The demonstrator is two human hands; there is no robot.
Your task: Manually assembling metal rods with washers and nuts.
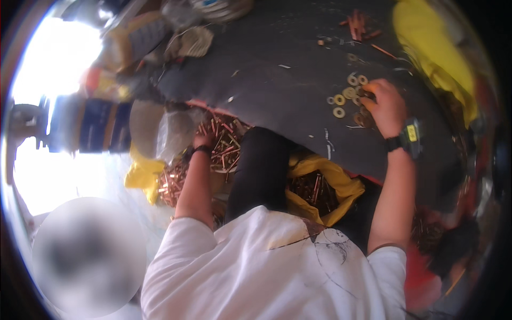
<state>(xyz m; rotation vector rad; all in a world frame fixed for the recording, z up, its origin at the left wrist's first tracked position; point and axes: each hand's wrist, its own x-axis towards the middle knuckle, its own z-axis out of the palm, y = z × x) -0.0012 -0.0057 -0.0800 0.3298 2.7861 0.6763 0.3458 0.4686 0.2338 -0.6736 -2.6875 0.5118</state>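
Note:
On the right of the dark grey work surface, my right hand (388, 105) bends its thumb and fingers around a small brownish washer at the edge of a loose group. Several pale and brass-coloured washers (339, 112) lie flat just left of the fingertips. My left hand (204, 136) reaches into a heap of copper-coloured bolts or pins (226, 146) beyond the surface's left edge. Its fingers are small and blurred, so I cannot see whether they grip a piece.
A yellow bag (349, 198) with dark metal pieces sits between my legs. Copper-coloured pieces (357, 26) lie at the far right of the surface, near a yellow sack (437, 48). A blue container (101, 125) and a round white object (88, 256) stand at left.

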